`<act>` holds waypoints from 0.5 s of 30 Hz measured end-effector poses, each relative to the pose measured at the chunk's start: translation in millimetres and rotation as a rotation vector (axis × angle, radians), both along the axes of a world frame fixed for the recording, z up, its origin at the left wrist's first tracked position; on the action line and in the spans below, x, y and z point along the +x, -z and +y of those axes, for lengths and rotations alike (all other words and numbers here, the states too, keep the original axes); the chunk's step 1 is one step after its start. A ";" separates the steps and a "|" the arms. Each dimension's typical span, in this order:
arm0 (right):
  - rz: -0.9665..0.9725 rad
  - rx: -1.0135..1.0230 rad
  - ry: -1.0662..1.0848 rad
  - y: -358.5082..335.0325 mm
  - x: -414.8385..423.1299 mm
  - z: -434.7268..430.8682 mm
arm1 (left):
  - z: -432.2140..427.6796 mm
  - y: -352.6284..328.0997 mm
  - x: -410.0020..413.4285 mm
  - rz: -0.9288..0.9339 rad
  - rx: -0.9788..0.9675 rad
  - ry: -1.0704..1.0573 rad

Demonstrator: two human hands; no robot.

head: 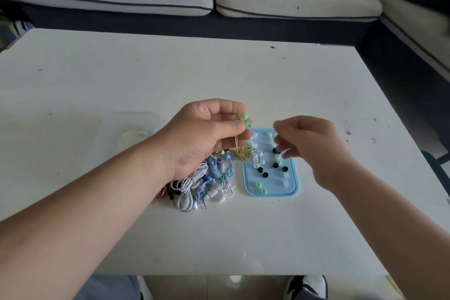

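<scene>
Two green yellow-corded earbuds (243, 120) are pinched by the left hand (207, 134) near a blue plastic tray (295, 178) bearing five black tips (265, 174); the right hand's (309, 143) grip cannot be told.

You have no text, label, brand, number or sign to read anywhere in this view. The green earphone (244, 120) you hold, the blue tray (291, 189), the pile of bundled earphones (199, 187) and the white table (146, 75) show no legible marking at this sharpness.
</scene>
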State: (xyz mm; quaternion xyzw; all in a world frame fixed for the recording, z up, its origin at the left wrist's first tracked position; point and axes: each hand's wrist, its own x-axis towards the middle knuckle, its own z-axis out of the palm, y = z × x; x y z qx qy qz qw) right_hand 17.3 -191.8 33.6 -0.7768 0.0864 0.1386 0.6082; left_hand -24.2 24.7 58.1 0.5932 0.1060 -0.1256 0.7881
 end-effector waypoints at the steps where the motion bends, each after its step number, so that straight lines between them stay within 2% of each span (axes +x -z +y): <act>1: -0.033 -0.189 -0.048 7.4 1.0 -3.6 | -1.9 0.7 0.3 0.003 -0.004 -0.004; 3: -0.080 -0.443 -0.143 21.6 1.2 -8.2 | -6.8 2.3 0.7 0.019 -0.007 -0.016; 7: -0.116 -0.746 -0.249 38.6 7.7 -13.6 | -11.7 3.8 2.7 0.043 -0.034 -0.031; 11: -0.059 -0.819 -0.294 50.5 12.3 -15.9 | -13.9 4.1 4.0 0.053 -0.012 0.006; 15: -0.037 -0.797 -0.278 53.1 12.6 -14.0 | -16.6 4.4 4.0 0.059 -0.010 0.001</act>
